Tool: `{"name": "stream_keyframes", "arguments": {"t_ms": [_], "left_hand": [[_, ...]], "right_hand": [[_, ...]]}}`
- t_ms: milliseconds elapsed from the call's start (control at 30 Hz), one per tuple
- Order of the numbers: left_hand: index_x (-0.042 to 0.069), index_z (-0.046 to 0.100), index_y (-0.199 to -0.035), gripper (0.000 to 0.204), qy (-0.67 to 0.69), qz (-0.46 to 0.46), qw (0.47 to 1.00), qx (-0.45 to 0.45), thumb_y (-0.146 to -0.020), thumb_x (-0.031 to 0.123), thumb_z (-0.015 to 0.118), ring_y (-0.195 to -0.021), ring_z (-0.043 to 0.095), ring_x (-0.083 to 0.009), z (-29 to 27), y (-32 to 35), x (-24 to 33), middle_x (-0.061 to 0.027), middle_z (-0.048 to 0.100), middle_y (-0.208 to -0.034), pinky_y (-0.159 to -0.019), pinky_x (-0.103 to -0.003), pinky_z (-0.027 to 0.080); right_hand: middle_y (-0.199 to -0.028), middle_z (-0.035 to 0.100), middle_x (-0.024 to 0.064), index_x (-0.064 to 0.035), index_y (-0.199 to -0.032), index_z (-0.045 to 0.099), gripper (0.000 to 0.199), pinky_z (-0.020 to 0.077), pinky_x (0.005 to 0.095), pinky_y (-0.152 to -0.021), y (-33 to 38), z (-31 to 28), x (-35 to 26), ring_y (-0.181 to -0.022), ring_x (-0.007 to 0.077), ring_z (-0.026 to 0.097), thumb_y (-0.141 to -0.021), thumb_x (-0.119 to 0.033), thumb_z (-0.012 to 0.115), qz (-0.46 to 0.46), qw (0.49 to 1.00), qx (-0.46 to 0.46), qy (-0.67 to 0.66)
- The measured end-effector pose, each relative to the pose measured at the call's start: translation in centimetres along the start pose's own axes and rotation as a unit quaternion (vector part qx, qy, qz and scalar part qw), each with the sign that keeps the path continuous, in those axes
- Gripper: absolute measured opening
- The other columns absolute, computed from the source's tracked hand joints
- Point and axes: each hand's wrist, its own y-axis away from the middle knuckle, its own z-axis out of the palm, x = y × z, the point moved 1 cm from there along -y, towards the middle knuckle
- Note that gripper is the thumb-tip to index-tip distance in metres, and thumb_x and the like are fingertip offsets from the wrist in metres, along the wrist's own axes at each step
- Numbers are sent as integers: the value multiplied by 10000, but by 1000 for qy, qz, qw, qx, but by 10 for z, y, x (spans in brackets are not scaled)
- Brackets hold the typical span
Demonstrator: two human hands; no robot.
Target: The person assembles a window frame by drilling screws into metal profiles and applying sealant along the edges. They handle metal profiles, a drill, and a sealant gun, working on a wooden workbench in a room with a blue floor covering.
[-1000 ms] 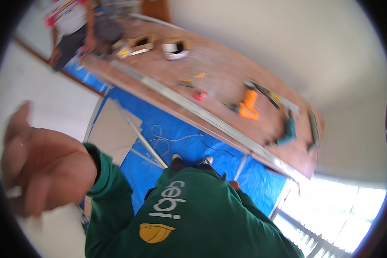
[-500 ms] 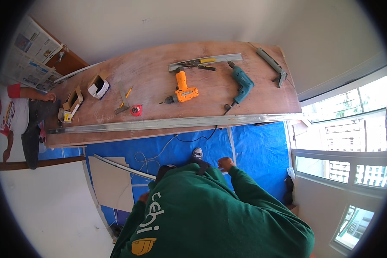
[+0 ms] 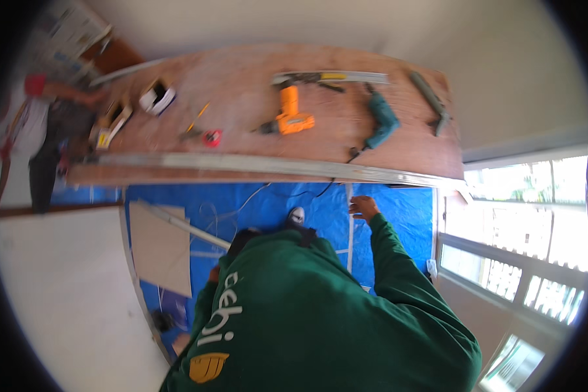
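From the head view we see our right hand point(image 3: 362, 208), fingers loosely curled and holding nothing, just below the long metal rail point(image 3: 268, 164) lying left-to-right along the bench point(image 3: 242, 98) front edge at centre frame; our left hand is hidden.

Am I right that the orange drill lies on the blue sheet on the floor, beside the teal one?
Not quite. In the head view the orange drill lies on the long wooden table, not on the blue sheet below it. The teal drill does lie beside it.
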Motion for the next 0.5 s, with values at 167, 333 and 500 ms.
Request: {"name": "stream_keyframes", "arguments": {"t_ms": [167,333,500], "left_hand": [[106,763,-1319,425,157,-41,983,83,-985,369,728,-1235,718,-417,71,42,-9,-215,762,-1299,-1064,-499,562],[189,794,-1347,397,228,-127,961,93,-987,354,765,-1207,740,-380,143,66,-12,-160,779,-1321,-1078,-476,566],[210,804,-1338,450,303,-145,930,148,-914,356,840,-1090,781,-344,187,71,-4,-171,799,-1255,-959,-469,617]], "right_hand": [[-938,764,123,-94,-1134,726,211,622,490,-678,-24,14,120,-827,286,760,-999,-256,731,122,991,-19,43],[-934,768,111,-113,-1106,749,184,602,518,-692,-25,25,191,-830,283,766,-986,-250,722,175,949,-104,241],[-938,759,105,-112,-1125,742,205,598,504,-693,-8,91,103,-830,274,761,-988,-262,712,98,904,-171,380]]}}
